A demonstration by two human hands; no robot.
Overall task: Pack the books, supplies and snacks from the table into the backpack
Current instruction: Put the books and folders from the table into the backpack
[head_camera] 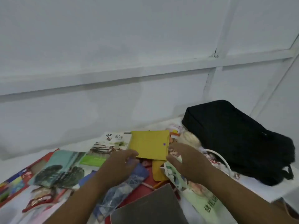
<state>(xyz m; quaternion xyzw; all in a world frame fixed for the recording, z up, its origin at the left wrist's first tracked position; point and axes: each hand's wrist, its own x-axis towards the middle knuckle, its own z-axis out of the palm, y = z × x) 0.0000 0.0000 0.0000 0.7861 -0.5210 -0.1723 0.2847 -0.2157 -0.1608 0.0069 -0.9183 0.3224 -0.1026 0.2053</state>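
Note:
A yellow notebook (149, 143) is lifted slightly over the pile at the table's middle. My left hand (120, 165) grips its near left corner and my right hand (187, 160) holds its right edge. The black backpack (239, 139) lies flat at the back right, its opening not visible. Books cover the table: a white one with black characters (113, 139), a teal-covered one (59, 168), a blue patterned one (121, 189) and a dark grey notebook (148, 209) in front. A second yellow item (157, 171) lies under the lifted notebook.
Snack packets (189, 136) sit between the notebook and the backpack. A pale green printed bag (199, 196) with a white handle (221, 159) lies under my right forearm. Colourful books (14, 181) reach the left edge. A white wall rises behind the table.

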